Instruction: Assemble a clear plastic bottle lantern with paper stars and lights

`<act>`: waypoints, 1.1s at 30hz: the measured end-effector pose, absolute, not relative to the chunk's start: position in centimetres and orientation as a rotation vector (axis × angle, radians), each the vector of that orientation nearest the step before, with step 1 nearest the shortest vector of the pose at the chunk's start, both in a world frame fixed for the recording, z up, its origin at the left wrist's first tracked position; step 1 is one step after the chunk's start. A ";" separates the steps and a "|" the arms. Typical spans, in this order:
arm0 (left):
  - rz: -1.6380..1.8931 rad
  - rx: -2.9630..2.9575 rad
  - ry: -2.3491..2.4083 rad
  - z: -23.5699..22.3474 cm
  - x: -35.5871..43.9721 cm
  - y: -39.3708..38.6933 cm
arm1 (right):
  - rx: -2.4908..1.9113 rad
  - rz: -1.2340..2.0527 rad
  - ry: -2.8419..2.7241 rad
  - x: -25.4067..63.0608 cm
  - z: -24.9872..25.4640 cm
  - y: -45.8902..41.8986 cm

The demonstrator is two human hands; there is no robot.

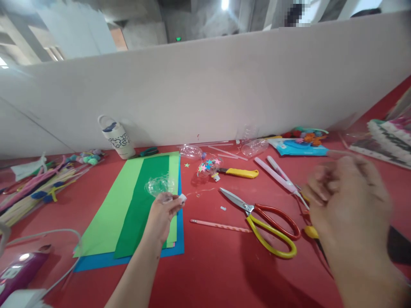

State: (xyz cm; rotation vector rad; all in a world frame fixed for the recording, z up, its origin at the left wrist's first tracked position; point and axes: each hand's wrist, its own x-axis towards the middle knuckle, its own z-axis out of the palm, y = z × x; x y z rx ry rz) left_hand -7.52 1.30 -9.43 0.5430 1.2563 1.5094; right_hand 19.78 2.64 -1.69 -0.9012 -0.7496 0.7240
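Observation:
Over the coloured paper, my left hand (165, 209) is closed on a clear plastic bottle piece (159, 185), and a small white part (182, 198) shows at the fingertips. My right hand (346, 192) is raised at the right, its fingers curled together and slightly blurred. Whatever it may be pinching is too faint to make out. Between the hands lie large scissors (248, 208) with one red and one yellow handle, and a pink pencil (221, 225). Beyond them a yellow utility knife (240, 173) lies beside a clear plastic piece with star stickers (208, 166).
Green paper sheets (141, 205) lie at left. Behind them stands a white tumbler (117, 137). Pipe cleaners (35, 188) and a purple device (21, 273) are far left. A pink hair-straightener-like tool (278, 175), a blue packet (298, 147) and clear bottle parts (255, 147) lie toward the white partition (205, 94).

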 end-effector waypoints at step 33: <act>1.271 0.047 0.614 -1.0 -3.7 4.0 | -1.004 0.846 -2.450 12.8 -0.7 0.5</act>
